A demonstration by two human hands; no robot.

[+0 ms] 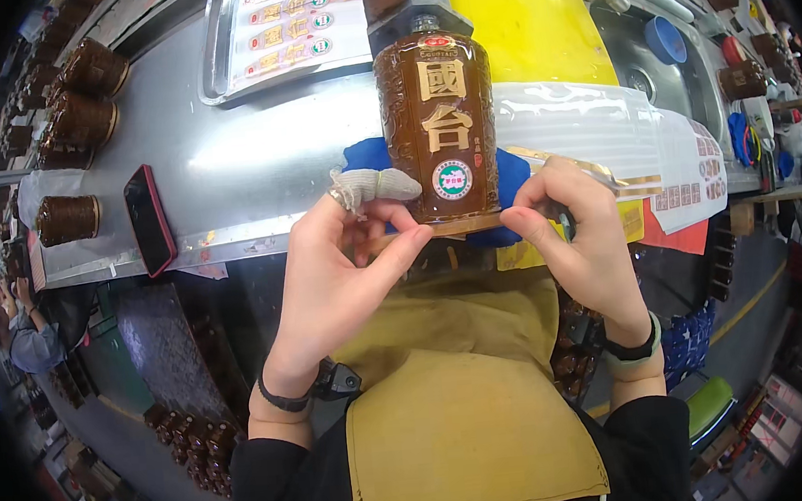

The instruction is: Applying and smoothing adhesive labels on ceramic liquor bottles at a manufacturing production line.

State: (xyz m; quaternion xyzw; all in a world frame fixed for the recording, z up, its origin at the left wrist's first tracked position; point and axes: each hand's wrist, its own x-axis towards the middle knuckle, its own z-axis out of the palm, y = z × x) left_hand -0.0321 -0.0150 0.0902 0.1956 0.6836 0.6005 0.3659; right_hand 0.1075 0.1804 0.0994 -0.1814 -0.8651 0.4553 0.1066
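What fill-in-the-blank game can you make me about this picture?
1. The bottle has the colour ____.
2. The grey finger cover is on the ____ hand, not the right hand.
3. The bowl at the sink has the colour ____.
4. The big shiny sheet at the top, right of the bottle, has the colour ____.

Missing words: brown; left; blue; yellow.

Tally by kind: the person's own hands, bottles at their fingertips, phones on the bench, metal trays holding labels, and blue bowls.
Hands: 2 (left hand, right hand)
Brown bottle: 1
Red-edged phone: 1
Metal tray: 1
Blue bowl: 1
Total: 6
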